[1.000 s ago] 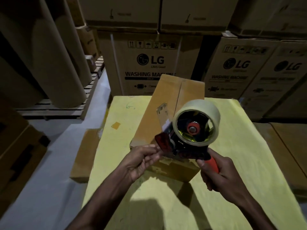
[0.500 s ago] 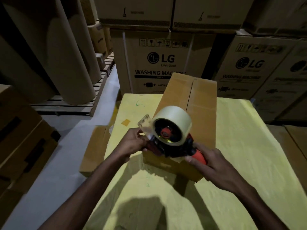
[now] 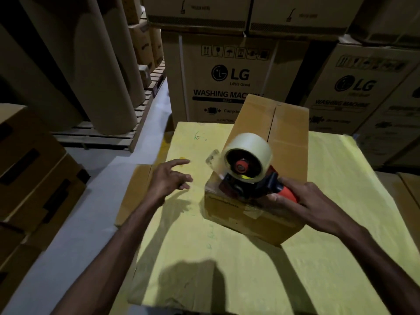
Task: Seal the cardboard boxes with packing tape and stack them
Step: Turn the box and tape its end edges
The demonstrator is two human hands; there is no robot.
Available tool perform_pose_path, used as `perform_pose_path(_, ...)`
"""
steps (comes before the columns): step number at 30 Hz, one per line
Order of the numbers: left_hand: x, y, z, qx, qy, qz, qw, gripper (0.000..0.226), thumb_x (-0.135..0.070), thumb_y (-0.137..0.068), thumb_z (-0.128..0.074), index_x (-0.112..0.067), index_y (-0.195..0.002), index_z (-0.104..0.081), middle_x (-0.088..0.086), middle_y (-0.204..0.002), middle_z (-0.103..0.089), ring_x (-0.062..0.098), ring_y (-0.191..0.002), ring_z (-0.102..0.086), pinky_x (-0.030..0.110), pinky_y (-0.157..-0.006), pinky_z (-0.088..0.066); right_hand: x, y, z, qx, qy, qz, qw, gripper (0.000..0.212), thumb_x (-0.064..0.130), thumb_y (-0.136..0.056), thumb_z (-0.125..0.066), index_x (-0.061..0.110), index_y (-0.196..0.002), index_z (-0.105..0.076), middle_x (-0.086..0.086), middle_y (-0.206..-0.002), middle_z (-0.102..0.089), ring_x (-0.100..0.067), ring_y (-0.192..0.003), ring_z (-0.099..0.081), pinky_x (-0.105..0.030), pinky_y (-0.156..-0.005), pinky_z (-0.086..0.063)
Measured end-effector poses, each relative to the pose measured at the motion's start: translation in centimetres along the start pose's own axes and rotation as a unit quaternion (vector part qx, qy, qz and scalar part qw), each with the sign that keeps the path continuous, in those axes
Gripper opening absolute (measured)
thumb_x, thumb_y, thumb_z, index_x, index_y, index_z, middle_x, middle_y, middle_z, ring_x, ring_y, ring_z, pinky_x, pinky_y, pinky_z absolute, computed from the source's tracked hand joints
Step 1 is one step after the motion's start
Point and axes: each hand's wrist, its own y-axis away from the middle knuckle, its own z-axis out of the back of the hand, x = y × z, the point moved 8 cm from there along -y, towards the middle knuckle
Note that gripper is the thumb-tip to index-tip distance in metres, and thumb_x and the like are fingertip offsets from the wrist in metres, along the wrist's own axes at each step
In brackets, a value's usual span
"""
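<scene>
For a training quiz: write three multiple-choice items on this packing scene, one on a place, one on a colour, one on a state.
1. Where is the tape dispenser? A on the floor; B at the near end of the box top; C on a pallet.
2. What colour is its handle? A red; B green; C white.
3. How is the left-hand grip? A round the tape roll; B flat on the box; C open, holding nothing.
B: it presses the box's near top edge. A: red shows in the right-hand grip. C: fingers spread, nothing in them.
</scene>
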Motion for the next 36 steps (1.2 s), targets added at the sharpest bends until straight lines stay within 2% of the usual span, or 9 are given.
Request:
perform_pose_path(3, 1.0, -0.3, 1.3, 0.040, 0.005, 0.028, 0.999, 0.045, 0.004, -0.093, -0.072, -0.011, -0.134, -0.064, 0.017, -0.090, -0.079, 0.019, -0.066, -0.075, 0.022, -0.059, -0.058, -1.7, 2.1, 1.1, -0.006, -0.017, -0.025, 1.000, 0.031, 0.043, -0.098, -0.058, 0.047, -0.129, -0.056, 0.014, -0.091, -0.072, -0.018, -0.058, -0.066, -0.031, -0.046, -0.053)
perform_pose_path(5, 0.9, -0.6, 0.5, 0.061, -0.004, 0.019, 0.998, 0.044, 0.001, -0.093, -0.073, -0.010, -0.134, -0.064, 0.016, -0.091, -0.079, 0.019, -0.069, -0.075, 0.022, -0.058, -0.056, -2.4, 2.9, 1.5, -0.013, -0.025, -0.032, 0.999, 0.027, 0.050, -0.098, -0.058, 0.047, -0.125, -0.059, -0.003, -0.081, -0.069, -0.026, -0.050, -0.061, -0.043, -0.042, -0.052)
perform_pose_path(7, 0.9, -1.0, -0.4, 0.059, 0.004, 0.013, 0.998, 0.045, 0.000, -0.092, -0.074, -0.010, -0.135, -0.063, 0.014, -0.090, -0.080, 0.020, -0.070, -0.075, 0.022, -0.058, -0.055, -2.7, 3.3, 1.7, -0.021, -0.028, -0.035, 0.999, 0.034, 0.063, -0.096, -0.055, 0.049, -0.127, -0.058, -0.011, -0.073, -0.064, -0.025, -0.048, -0.059, -0.040, -0.041, -0.050)
perform_pose_path(11, 1.6, -0.7, -1.3, 0.048, 0.024, 0.000, 0.999, 0.048, -0.007, -0.089, -0.079, -0.015, -0.134, -0.064, 0.012, -0.091, -0.080, 0.018, -0.073, -0.075, 0.020, -0.059, -0.052, -3.2, 4.0, 1.8, -0.025, -0.032, -0.037, 0.999, 0.040, 0.069, -0.091, -0.055, 0.049, -0.125, -0.057, -0.012, -0.069, -0.062, -0.022, -0.048, -0.058, -0.041, -0.043, -0.050)
perform_pose_path(14, 2.1, -0.5, -1.9, 0.039, 0.039, -0.019, 0.998, 0.052, -0.011, -0.086, -0.083, -0.019, -0.133, -0.065, 0.014, -0.089, -0.079, 0.019, -0.073, -0.075, 0.020, -0.059, -0.050, -3.4, 4.6, 1.8, -0.027, -0.039, -0.035, 0.998, 0.021, 0.052, -0.099, -0.058, 0.053, -0.120, -0.058, -0.014, -0.068, -0.061, -0.022, -0.047, -0.057, -0.043, -0.043, -0.050)
perform_pose_path(19, 2.3, -0.3, -2.7, 0.022, 0.065, -0.041, 0.997, 0.051, -0.009, -0.085, -0.083, -0.017, -0.133, -0.067, 0.018, -0.080, -0.077, 0.018, -0.069, -0.073, 0.020, -0.059, -0.049, -2.8, 5.0, 2.4, -0.028, -0.032, -0.024, 0.999, 0.029, 0.036, -0.097, -0.063, 0.061, -0.108, -0.055, -0.012, -0.065, -0.061, -0.021, -0.045, -0.057, -0.042, -0.042, -0.049)
perform_pose_path(28, 4.1, -0.4, -2.9, 0.009, 0.084, -0.019, 0.996, 0.048, -0.008, -0.086, -0.082, -0.017, -0.132, -0.067, 0.011, -0.077, -0.078, 0.016, -0.066, -0.070, 0.022, -0.059, -0.048, -3.0, 4.7, 2.2, -0.025, -0.021, -0.038, 0.999, 0.017, 0.054, -0.098, -0.059, 0.053, -0.115, -0.057, -0.012, -0.069, -0.062, -0.022, -0.048, -0.059, -0.042, -0.044, -0.050)
perform_pose_path(31, 5.1, -0.4, -3.3, 0.020, 0.110, 0.008, 0.994, 0.049, -0.008, -0.086, -0.082, -0.015, -0.132, -0.066, 0.016, -0.087, -0.079, 0.017, -0.065, -0.068, 0.025, -0.059, -0.046, -3.1, 4.7, 2.1, -0.023, -0.021, -0.036, 0.999, 0.020, 0.049, -0.097, -0.059, 0.054, -0.117, -0.056, -0.011, -0.069, -0.063, -0.022, -0.048, -0.059, -0.039, -0.044, -0.050)
perform_pose_path(36, 6.8, -0.3, -4.2, 0.032, 0.145, 0.051, 0.988, 0.047, -0.009, -0.086, -0.083, -0.014, -0.130, -0.069, 0.013, -0.082, -0.077, 0.013, -0.059, -0.062, 0.027, -0.060, -0.041, -3.5, 5.0, 1.9, -0.015, -0.028, -0.051, 0.998, 0.035, 0.069, -0.091, -0.056, 0.051, -0.121, -0.056, -0.010, -0.071, -0.064, -0.021, -0.048, -0.060, -0.039, -0.043, -0.050)
